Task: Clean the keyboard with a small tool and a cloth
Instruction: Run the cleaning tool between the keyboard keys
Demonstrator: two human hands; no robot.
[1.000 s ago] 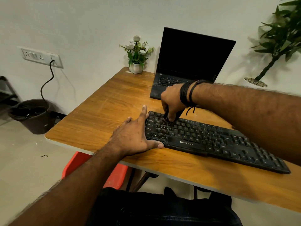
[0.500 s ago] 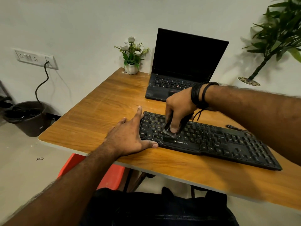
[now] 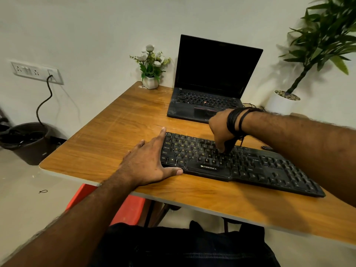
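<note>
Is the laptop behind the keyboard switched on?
No, the laptop stands open on the table, but its screen is entirely black.

2 bare arms reach forward, both hands low.
The left hand (image 3: 148,162) lies flat, palm down, fingers straight and thumb spread. The right hand (image 3: 221,130) points downward, fingers curled around a small dark tool (image 3: 230,144), wrist wrapped in black bands.

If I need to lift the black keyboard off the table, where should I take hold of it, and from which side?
Probably by its two short ends, coming from the sides. The keyboard is long, thin and flat on the table; the left hand already rests at its left end, while the right hand holds a dark tool over the keys.
</note>
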